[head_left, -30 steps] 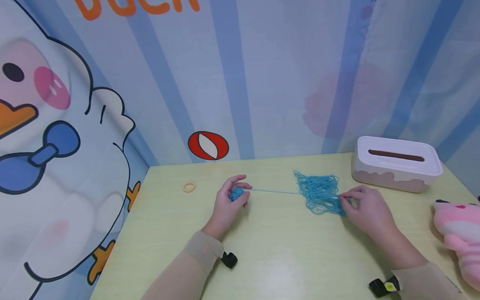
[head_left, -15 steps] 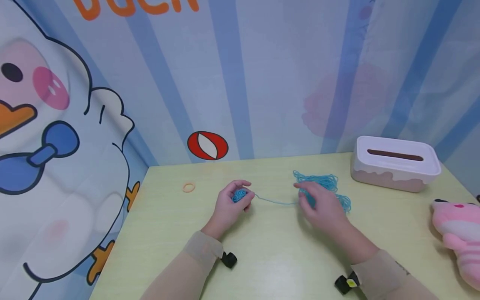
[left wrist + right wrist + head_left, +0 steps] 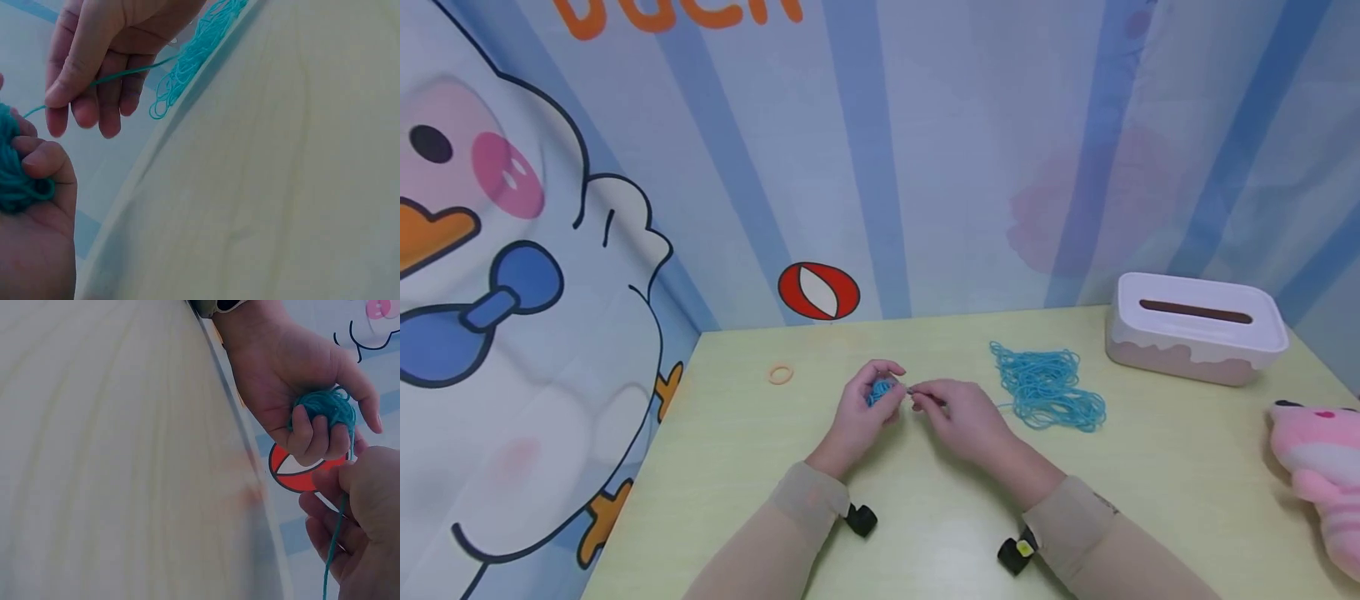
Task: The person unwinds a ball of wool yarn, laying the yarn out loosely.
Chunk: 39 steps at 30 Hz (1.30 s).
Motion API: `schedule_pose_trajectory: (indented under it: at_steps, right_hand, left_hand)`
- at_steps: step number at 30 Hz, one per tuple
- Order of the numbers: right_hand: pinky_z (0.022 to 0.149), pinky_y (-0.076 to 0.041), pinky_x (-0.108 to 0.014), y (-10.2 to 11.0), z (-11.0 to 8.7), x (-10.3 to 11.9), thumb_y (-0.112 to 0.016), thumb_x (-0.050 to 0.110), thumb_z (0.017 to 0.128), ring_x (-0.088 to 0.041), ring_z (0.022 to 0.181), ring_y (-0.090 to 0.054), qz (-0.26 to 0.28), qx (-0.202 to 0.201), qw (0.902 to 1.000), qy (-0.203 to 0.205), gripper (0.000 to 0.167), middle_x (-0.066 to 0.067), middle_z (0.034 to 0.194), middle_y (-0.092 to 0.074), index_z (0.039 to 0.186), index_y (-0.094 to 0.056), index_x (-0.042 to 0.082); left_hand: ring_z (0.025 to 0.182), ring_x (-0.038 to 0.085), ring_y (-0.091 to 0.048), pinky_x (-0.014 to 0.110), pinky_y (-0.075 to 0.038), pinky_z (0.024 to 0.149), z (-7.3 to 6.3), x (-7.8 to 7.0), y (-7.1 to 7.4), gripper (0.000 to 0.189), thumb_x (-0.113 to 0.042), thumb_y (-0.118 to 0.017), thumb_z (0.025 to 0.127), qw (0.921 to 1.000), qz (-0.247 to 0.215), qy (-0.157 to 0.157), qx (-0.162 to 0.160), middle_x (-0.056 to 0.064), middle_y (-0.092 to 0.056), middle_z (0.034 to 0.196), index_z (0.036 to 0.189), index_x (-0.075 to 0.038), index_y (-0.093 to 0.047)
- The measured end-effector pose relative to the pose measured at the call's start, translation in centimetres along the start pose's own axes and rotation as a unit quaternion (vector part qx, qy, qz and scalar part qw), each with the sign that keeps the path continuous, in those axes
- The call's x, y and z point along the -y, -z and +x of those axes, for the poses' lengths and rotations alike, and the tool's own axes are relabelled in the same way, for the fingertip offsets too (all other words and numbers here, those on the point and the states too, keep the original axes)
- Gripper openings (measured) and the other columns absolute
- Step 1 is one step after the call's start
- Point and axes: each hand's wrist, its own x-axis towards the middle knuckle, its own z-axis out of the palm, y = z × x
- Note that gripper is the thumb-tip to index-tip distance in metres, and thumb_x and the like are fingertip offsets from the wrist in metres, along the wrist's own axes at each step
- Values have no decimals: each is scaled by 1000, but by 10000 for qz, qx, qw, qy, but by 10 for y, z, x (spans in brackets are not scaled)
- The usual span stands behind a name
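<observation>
A small ball of blue yarn (image 3: pixel 326 407) sits in my left hand (image 3: pixel 857 408), whose fingers curl round it. From the ball a single strand (image 3: pixel 128 73) runs to my right hand (image 3: pixel 966 417), which pinches it between thumb and forefinger close beside the left hand. That strand continues past the right hand to a loose heap of blue yarn (image 3: pixel 1048 390) lying on the table to the right. In the right wrist view, several left fingers fold over the ball while the thumb stands apart from it.
On the light wooden table (image 3: pixel 940 533) lies a peach-coloured ring (image 3: pixel 780 374) to the left. A white and pink tissue box (image 3: pixel 1195 329) stands at the back right. Near the right edge is a pink plush toy (image 3: pixel 1318 475). A printed curtain (image 3: pixel 955 167) hangs behind the table.
My right hand has moved left from the yarn heap to beside the ball, and it now pinches the strand. The left hand stays nearly in place, still holding the ball.
</observation>
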Motion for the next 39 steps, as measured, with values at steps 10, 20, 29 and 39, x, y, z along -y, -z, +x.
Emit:
schedule_pose_trajectory:
  at_steps: [10, 20, 29, 39]
  right_hand:
    - [62, -54, -24, 27, -9, 1, -67, 18, 111, -20, 86, -79, 388, -1053, 9930, 374, 19, -4, 97, -83, 121, -80, 7]
    - [67, -58, -22, 53, -29, -12, -73, 1, 102, -14, 78, -74, 332, -1772, 9763, 1201, 13, 0, 87, -80, 113, -80, 4]
    - [76, -57, -8, 75, -44, -39, -74, -9, 95, -14, 75, -76, 353, -2279, 9633, 1375, 16, -5, 85, -81, 108, -79, -2]
    - [80, -53, -3, 99, -61, -56, -76, -13, 91, 16, 81, -65, 137, -2571, 9569, 1346, 18, -5, 81, -79, 106, -80, -3]
  left_hand:
    - [85, 20, -73, 27, -67, 79, 4, 3, -2, 33, -3, -62, 109, 9997, -253, 1, -67, 19, -67, 112, 141, 2, -58]
    - [86, 19, -68, 21, -59, 74, 3, 4, 0, 31, -20, -79, 103, 9950, 492, -30, -867, 18, -76, 120, 130, -5, -74]
    - [89, 20, -71, 24, -64, 81, 0, 1, 0, 33, -12, -78, 102, 9966, 197, -36, -798, 14, -71, 120, 132, -1, -69]
    - [87, 20, -63, 22, -58, 71, -1, 3, 0, 15, -19, -79, 103, 9974, -60, -77, -718, 6, -72, 110, 111, -8, -71]
